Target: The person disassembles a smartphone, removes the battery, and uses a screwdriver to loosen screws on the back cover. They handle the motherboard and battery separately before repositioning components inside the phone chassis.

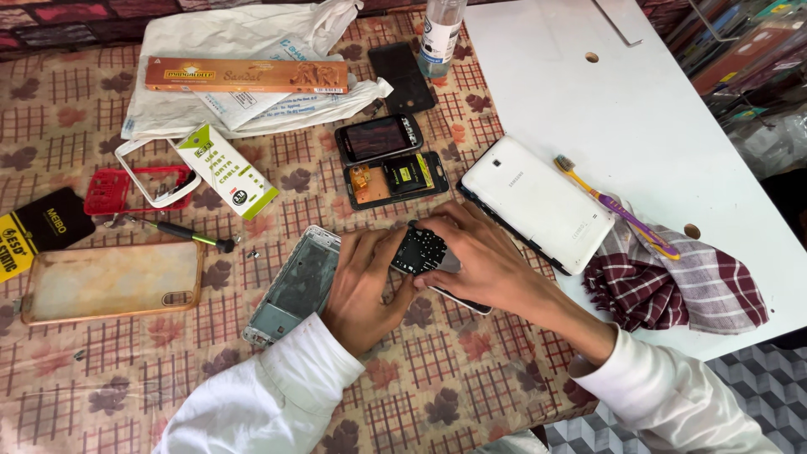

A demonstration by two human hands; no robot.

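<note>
Counter (101, 109) carries a patterned cloth with leaf and grid print; a white board (672, 118) with round holes overlies its right side. White plastic bag (244, 50) lies at the far edge with a long orange box (245, 75) on top. White tablet (538, 202) rests face down across the board's edge, near the right hand; a folded maroon checked cloth (681, 282) sits just right of it, with a yellow and purple toothbrush (614, 206) partly on it. Clear phone case with an orange rim (109, 282) lies at left, well apart from the hands. Bare metal phone frame (294, 286), stripped of screen and board, lies touching the left hand's outer edge. An opened handset showing its battery (397, 179) and a dark-screened phone (378, 137) sit just beyond the hands. A screwdriver (189, 233) lies beside the clear case, unused. Left hand (361, 290) is curled against the near end of a small black keypad phone (422, 250); right hand (483, 261) closes over its far side, fingers bent around the top edge. The keypad phone sits between both hands, low over the counter, keypad facing up. Judgement: disassembly of neighbouring handsets looks finished; work on the keypad phone appears at an early stage, its body apparently not yet opened, though the hands hide part of it.
</note>
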